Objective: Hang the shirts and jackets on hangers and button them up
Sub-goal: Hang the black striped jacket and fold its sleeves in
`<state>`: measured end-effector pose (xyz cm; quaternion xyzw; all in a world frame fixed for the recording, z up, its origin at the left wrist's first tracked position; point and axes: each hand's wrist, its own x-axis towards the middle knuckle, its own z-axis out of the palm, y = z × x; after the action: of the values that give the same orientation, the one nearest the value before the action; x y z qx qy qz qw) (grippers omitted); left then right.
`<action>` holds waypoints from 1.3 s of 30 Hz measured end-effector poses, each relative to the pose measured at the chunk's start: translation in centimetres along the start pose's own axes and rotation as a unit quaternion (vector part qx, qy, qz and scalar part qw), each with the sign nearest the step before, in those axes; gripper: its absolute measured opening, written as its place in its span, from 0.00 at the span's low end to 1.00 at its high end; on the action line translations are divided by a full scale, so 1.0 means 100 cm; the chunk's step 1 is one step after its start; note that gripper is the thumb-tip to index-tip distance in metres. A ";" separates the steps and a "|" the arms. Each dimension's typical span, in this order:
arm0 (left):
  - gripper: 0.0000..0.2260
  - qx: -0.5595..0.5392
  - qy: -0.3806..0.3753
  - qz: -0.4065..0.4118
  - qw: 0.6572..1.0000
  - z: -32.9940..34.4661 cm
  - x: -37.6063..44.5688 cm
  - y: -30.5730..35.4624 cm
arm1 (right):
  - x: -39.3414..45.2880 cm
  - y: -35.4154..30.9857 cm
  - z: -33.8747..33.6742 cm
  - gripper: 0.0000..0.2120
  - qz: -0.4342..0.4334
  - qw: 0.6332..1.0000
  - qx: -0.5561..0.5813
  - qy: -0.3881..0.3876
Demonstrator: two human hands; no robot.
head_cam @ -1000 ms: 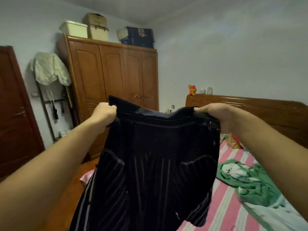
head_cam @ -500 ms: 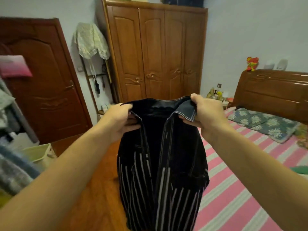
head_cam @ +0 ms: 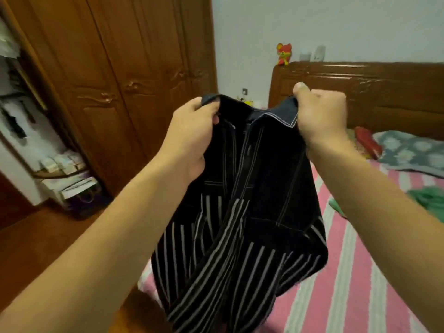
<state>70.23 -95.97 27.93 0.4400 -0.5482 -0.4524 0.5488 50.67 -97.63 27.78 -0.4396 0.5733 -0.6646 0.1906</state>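
Dark striped shirt hanging upright, unbuttoned, collar spread, above bed edge.

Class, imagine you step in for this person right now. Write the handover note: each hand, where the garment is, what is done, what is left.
Left hand: grips the collar of the dark striped jacket at its left side.
Right hand: grips the collar at the other side, thumb on top.
Jacket: held up in the air over the edge of the bed, its front hanging open, hem loose below.
Done: jacket picked up and held by the collar.
Left: no hanger is in view, so find one, slip it into the shoulders, close the front and hang it. Green clothing lies on the bed.
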 end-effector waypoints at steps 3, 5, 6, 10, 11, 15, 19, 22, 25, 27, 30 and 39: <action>0.07 0.069 -0.192 -0.028 0.978 0.029 0.108 -0.089 | 0.069 0.089 0.048 0.20 0.063 0.984 -0.162 -0.026; 0.17 0.155 -0.277 -0.110 0.942 0.028 0.163 -0.186 | 0.090 0.202 0.059 0.24 0.218 0.952 -0.180 -0.116; 0.18 0.182 -0.291 -0.136 0.929 0.015 0.173 -0.236 | 0.087 0.268 0.054 0.28 0.281 0.927 -0.206 -0.140; 0.14 0.296 -0.321 -0.315 0.842 -0.078 0.121 -0.402 | -0.059 0.365 0.042 0.25 0.441 0.791 -0.352 -0.238; 0.10 0.324 -0.324 -0.365 0.810 -0.105 0.102 -0.435 | -0.098 0.375 0.043 0.24 0.485 0.752 -0.367 -0.255; 0.10 0.376 -0.331 -0.468 0.729 -0.157 0.066 -0.539 | -0.205 0.432 0.037 0.21 0.566 0.656 -0.405 -0.294; 0.20 0.314 -0.301 -0.494 0.753 -0.133 0.057 -0.612 | -0.236 0.481 0.053 0.25 0.552 0.664 -0.435 -0.256; 0.23 0.300 -0.273 -0.521 0.751 -0.109 0.042 -0.661 | -0.245 0.520 0.070 0.31 0.488 0.715 -0.458 -0.203; 0.10 0.347 -0.286 -0.505 0.737 -0.114 0.032 -0.698 | -0.249 0.550 0.086 0.33 0.445 0.755 -0.466 -0.121; 0.05 0.415 -0.271 -0.457 0.739 -0.141 0.050 -0.687 | -0.249 0.558 0.092 0.32 0.451 0.763 -0.461 -0.054; 0.09 0.615 -0.199 -0.291 0.706 -0.214 0.126 -0.658 | -0.254 0.562 0.091 0.31 0.434 0.750 -0.499 -0.019; 0.17 0.584 -0.353 -0.083 0.726 -0.195 0.110 -0.669 | -0.265 0.570 0.083 0.38 0.388 0.730 -0.556 -0.087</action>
<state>88.71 -120.65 -35.51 0.5256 -0.8196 -0.2099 -0.0896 57.32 -97.89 -35.26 -0.2623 0.9418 -0.0542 0.2030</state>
